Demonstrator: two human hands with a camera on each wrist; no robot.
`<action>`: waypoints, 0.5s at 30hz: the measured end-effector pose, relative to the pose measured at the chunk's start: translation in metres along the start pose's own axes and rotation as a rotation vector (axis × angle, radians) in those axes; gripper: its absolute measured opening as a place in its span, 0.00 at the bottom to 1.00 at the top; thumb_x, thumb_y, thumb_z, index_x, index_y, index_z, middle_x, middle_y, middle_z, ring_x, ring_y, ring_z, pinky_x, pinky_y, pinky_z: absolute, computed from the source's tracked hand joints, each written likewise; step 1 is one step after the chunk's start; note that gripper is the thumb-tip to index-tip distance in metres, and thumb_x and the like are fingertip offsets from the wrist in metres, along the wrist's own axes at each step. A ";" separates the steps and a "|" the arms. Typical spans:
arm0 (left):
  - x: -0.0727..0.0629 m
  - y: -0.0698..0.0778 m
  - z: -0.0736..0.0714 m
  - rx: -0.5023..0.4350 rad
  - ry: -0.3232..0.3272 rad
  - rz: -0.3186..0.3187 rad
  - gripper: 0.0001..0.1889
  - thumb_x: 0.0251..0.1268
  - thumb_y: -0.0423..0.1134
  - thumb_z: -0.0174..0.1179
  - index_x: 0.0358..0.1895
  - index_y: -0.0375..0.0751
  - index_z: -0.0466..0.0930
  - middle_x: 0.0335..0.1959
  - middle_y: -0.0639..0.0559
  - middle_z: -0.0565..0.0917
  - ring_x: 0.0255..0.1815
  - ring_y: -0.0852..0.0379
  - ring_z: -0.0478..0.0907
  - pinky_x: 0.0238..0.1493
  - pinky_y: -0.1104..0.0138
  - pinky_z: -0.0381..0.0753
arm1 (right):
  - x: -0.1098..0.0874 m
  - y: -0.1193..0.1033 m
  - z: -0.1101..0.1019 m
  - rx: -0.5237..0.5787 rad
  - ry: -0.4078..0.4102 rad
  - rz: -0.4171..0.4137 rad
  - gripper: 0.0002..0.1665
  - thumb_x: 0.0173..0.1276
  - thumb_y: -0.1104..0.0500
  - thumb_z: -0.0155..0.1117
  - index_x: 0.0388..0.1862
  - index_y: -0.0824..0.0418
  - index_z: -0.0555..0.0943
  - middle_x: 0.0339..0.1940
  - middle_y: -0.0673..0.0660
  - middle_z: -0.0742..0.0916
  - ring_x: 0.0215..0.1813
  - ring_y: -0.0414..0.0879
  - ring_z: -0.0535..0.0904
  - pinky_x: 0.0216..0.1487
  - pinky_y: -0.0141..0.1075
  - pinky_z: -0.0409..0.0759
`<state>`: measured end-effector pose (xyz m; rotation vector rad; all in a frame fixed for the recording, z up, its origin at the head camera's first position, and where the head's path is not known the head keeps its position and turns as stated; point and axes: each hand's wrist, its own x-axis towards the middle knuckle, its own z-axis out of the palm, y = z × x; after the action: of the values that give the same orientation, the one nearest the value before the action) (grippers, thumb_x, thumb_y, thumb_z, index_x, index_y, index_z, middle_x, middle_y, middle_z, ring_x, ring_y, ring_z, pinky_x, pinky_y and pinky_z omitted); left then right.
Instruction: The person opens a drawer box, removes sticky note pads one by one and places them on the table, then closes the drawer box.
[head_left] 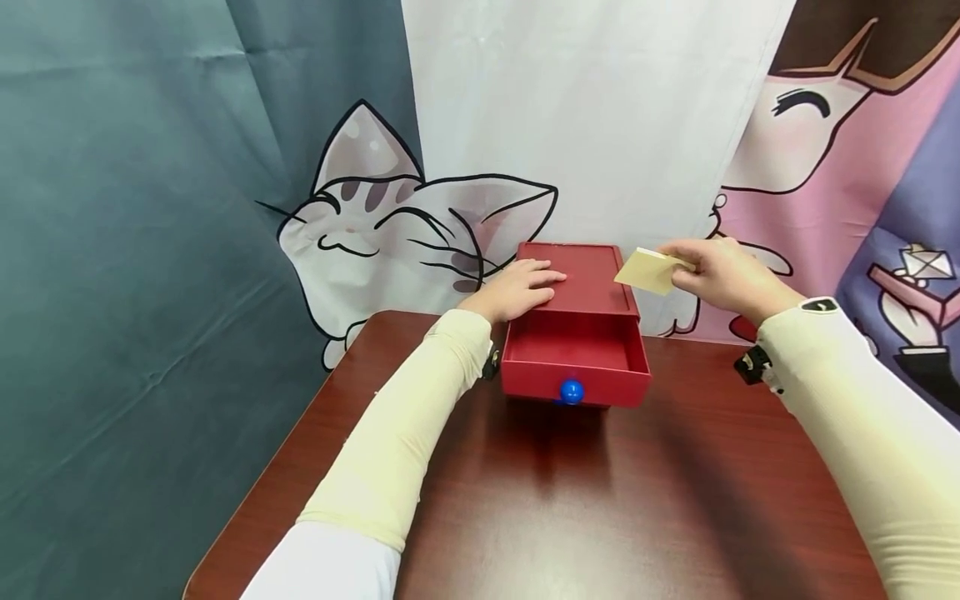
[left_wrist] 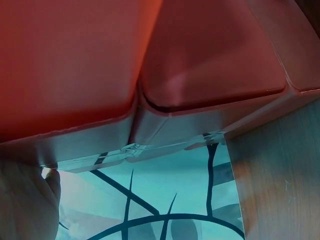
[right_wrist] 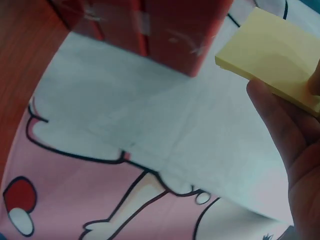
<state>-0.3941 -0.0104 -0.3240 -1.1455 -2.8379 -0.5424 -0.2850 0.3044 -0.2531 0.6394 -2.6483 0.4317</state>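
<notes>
My left hand (head_left: pixel 521 290) lies with extended fingers on the left side of the red cabinet's top (head_left: pixel 592 271). Below that top, a red drawer (head_left: pixel 528 375) with a round blue knob (head_left: pixel 572 392) is pulled out toward me. Off the cabinet's right edge, my right hand (head_left: pixel 723 271) pinches a pad of yellow sticky notes (head_left: pixel 647 271) between thumb and fingers, holding it raised. The right wrist view shows the thickness of the pad (right_wrist: pixel 272 50). In the left wrist view, part of the left hand (left_wrist: pixel 27 205) shows beside the cabinet's side wall (left_wrist: pixel 75 145).
The cabinet stands near the back of a dark reddish-brown table (head_left: pixel 540 517). Right behind it hangs a printed cloth (head_left: pixel 600 108) with a cartoon cat. A plain grey-green cloth (head_left: pixel 135 250) hangs along the table's left side.
</notes>
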 end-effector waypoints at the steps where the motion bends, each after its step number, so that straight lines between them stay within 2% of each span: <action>1: 0.000 0.001 -0.001 -0.001 -0.002 -0.001 0.24 0.78 0.51 0.45 0.74 0.61 0.70 0.79 0.51 0.62 0.81 0.51 0.50 0.80 0.58 0.47 | 0.000 0.002 0.000 -0.007 0.004 0.006 0.20 0.64 0.70 0.59 0.54 0.62 0.85 0.35 0.60 0.88 0.27 0.47 0.72 0.22 0.35 0.65; 7: 0.002 0.003 -0.004 0.002 -0.001 0.012 0.24 0.78 0.50 0.45 0.74 0.59 0.70 0.79 0.51 0.62 0.81 0.51 0.50 0.80 0.60 0.44 | -0.002 0.013 0.000 -0.044 0.016 0.036 0.20 0.64 0.70 0.60 0.55 0.63 0.84 0.37 0.63 0.88 0.32 0.51 0.75 0.26 0.38 0.67; 12: 0.002 0.002 -0.002 -0.002 -0.008 0.014 0.24 0.79 0.50 0.46 0.74 0.59 0.70 0.79 0.51 0.62 0.82 0.51 0.49 0.80 0.60 0.43 | -0.005 0.022 0.008 -0.052 -0.014 0.069 0.19 0.65 0.69 0.60 0.55 0.63 0.83 0.39 0.65 0.88 0.35 0.53 0.76 0.27 0.40 0.69; 15: 0.001 0.000 0.001 -0.003 -0.007 0.011 0.24 0.79 0.50 0.46 0.74 0.60 0.71 0.79 0.51 0.62 0.81 0.51 0.50 0.80 0.60 0.44 | -0.008 0.029 0.015 -0.044 0.012 0.084 0.19 0.64 0.68 0.60 0.54 0.63 0.83 0.37 0.64 0.88 0.34 0.53 0.75 0.28 0.39 0.69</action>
<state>-0.3942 -0.0094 -0.3243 -1.1654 -2.8361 -0.5430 -0.2975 0.3264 -0.2756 0.5129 -2.6728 0.3986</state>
